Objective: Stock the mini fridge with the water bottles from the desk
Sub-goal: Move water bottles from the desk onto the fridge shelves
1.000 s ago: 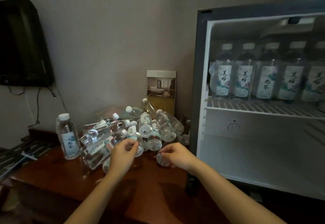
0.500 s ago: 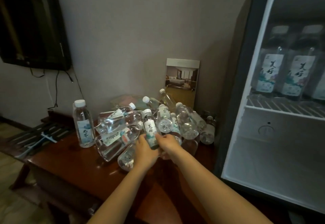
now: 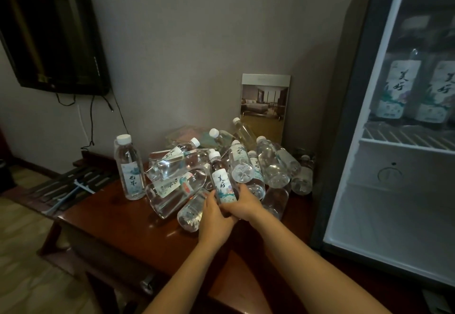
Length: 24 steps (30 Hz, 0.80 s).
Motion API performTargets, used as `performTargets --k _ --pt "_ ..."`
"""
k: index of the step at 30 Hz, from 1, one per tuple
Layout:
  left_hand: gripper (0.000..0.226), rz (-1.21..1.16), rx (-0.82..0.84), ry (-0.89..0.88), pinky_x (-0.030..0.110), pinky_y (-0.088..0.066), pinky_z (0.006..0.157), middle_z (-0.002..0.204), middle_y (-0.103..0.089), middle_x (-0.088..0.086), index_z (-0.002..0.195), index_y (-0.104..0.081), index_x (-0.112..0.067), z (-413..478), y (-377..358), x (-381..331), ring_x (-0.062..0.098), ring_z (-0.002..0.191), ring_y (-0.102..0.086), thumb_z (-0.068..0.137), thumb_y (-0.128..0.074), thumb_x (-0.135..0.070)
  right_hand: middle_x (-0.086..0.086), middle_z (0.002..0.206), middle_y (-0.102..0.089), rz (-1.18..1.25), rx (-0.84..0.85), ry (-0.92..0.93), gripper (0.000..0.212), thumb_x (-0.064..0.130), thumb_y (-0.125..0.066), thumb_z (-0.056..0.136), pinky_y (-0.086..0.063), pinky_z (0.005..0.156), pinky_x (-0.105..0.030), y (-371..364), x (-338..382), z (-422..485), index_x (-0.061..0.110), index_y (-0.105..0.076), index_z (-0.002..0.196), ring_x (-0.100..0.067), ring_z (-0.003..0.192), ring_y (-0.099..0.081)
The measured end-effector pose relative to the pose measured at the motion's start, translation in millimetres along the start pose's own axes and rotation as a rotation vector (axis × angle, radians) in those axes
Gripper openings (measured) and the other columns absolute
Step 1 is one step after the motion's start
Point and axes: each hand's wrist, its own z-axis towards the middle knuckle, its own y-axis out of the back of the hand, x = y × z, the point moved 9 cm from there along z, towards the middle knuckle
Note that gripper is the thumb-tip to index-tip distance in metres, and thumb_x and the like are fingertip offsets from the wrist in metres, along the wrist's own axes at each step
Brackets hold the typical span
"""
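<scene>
Held bottle (image 3: 222,183) upright at frame center, front of the pile (image 3: 197,173) on the desk (image 3: 118,217). Left hand (image 3: 214,217) and right hand (image 3: 243,204) both wrap its base (forearms angled in from bottom). Fridge (image 3: 394,190) open at right.

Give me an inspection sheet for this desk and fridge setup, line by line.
Surface: brown wooden desk, glossy.
Job's things: pile of water bottles, mostly lying; one standing bottle at left; open fridge, bottles on its upper shelf.
Clutter: brochure leaning on the wall.
Hands: left hand and right hand both grip one held bottle.
Cables: black cords under the TV.
Surroundings: grey wall, dim light.
</scene>
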Motion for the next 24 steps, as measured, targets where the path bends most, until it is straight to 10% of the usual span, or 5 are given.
performTargets --k 6,14,24 --pt "0.102 -0.138 0.032 -0.005 0.038 -0.049 0.095 0.135 -0.047 -0.002 0.147 -0.016 -0.02 -11 0 0 0.016 0.12 -0.052 0.068 -0.077 -0.003 -0.004 0.108 -0.067 -0.046 0.007 0.058 0.053 0.023 -0.078 0.062 -0.052 0.088 -0.035 -1 0 -9 0.017 -0.06 0.112 -0.019 0.097 -0.063" --pt "0.128 -0.167 0.093 -0.019 0.021 -0.04 0.085 0.122 -0.041 -0.015 0.137 0.029 -0.035 -31 3 -4 0.002 0.106 -0.048 0.072 -0.078 -0.01 -0.003 0.114 -0.061 -0.081 0.013 0.106 0.071 0.031 -0.079 0.061 -0.049 0.087 -0.033 -4 -5 -30 0.015 -0.044 0.121 -0.021 0.105 -0.059" --pt "0.132 -0.199 0.194 -0.084 0.005 -0.044 0.077 0.122 -0.039 -0.024 0.128 0.028 -0.047 -49 7 -9 -0.02 0.097 -0.051 0.068 -0.081 -0.004 -0.001 0.101 -0.064 0.16 0.044 0.092 0.051 0.018 -0.08 0.062 -0.051 0.076 -0.026 -7 -11 -57 0.019 -0.049 0.102 -0.014 0.092 -0.061"
